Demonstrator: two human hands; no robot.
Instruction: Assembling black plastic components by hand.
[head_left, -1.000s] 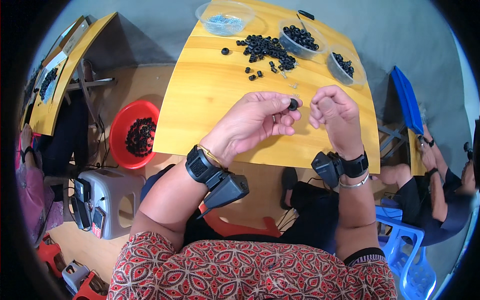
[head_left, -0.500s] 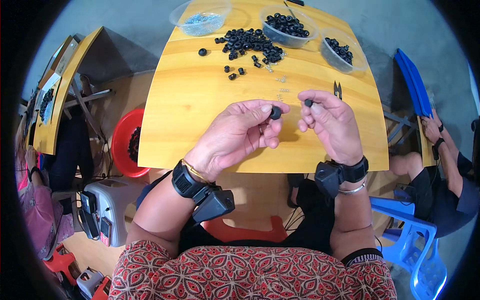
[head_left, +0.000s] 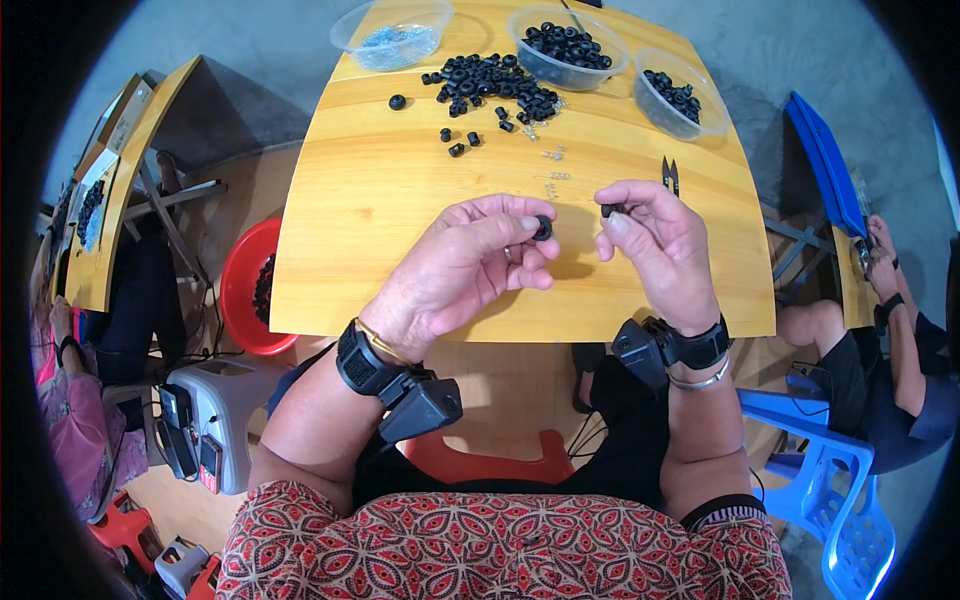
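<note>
The left hand [head_left: 450, 255] pinches a round black part [head_left: 543, 229], the right hand [head_left: 657, 242] a smaller black piece [head_left: 611, 210], both unjoined above the counter [head_left: 370, 230]; the pile of black pieces [head_left: 485, 78] apparently remains unprocessed.

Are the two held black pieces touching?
No: a visible gap separates the round piece in the left hand from the other piece in the right hand.
</note>
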